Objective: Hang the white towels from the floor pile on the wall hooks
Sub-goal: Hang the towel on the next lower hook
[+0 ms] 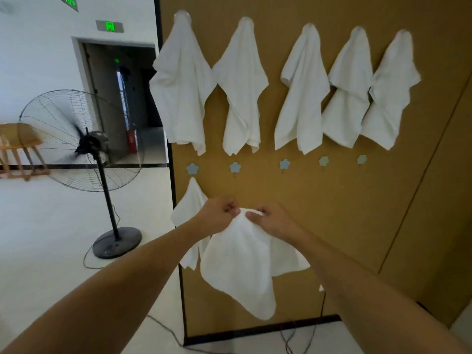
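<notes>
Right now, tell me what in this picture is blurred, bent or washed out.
Head view: the fan blades smear into a dark blur behind the sharp wire guard; the wide lens bows the board's black edge and stretches both forearms at the bottom corners; the hanging towels are bright with faint folds; both hands and the towel they pinch look reasonably sharp.

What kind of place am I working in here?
Probably a staged work area in a commercial or industrial building, not a home: a freestanding brown panel of hooks with towels, a big pedestal fan, and green exit signs over a doorway.
</notes>
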Tool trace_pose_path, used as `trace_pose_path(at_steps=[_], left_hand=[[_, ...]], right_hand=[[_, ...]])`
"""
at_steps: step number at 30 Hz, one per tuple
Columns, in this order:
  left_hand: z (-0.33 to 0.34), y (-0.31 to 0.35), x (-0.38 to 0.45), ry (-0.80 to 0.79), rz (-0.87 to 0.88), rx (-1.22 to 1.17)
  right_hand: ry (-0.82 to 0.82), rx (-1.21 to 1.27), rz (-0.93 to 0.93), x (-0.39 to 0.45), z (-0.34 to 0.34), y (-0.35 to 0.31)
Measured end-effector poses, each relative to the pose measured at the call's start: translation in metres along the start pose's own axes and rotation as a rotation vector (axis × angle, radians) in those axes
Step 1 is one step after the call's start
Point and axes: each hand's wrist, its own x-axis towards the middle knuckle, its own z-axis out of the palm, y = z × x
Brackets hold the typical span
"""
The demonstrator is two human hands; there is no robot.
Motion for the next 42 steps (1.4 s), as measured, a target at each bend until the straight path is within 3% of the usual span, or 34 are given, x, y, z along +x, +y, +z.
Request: trace_pose_path(at_steps=[5,9,12,18,21,24,28,32,35,39,42], left_hand=[[0.011,-0.038,0.084,0.168,-0.003,-0.027],[0.011,-0.064,0.151,0.226,0.041,-0.050],[0.009,-0.082,0.195,0.199,0.004,0.068],[0.026,-0.117,0.257,0.315,0.050,0.463],[0.039,-0.129,0.272,0.411,0.077,0.539],[0.061,-0.150,0.276,0.440,0.093,0.517],[0.098,-0.159,0.279,0.609,-0.020,0.149],[0.131,-0.165,0.282,0.613,-0.063,-0.034],[0.149,-0.180,0.271,0.639,-0.055,0.089],[0.154,-0.197,0.263,0.731,0.016,0.324],[0.157,-0.199,0.261,0.671,-0.018,0.214]], right_hand=[[0.145,0.005,-0.248,0.091,0.003,0.040],[0.138,-0.016,-0.416,0.168,0.008,0.081],[0.146,-0.127,-0.525,0.224,0.009,0.105],[0.265,-0.380,-0.669,0.303,0.027,0.133],[0.339,-0.416,-0.678,0.322,0.039,0.147],[0.426,-0.269,-0.653,0.324,0.062,0.167],[0.453,0.135,-0.559,0.317,0.099,0.177],[0.418,0.323,-0.414,0.307,0.126,0.178],[0.439,0.184,-0.461,0.296,0.136,0.188],[0.561,-0.141,-0.332,0.287,0.145,0.196],[0.588,-0.281,-0.286,0.282,0.150,0.200]])
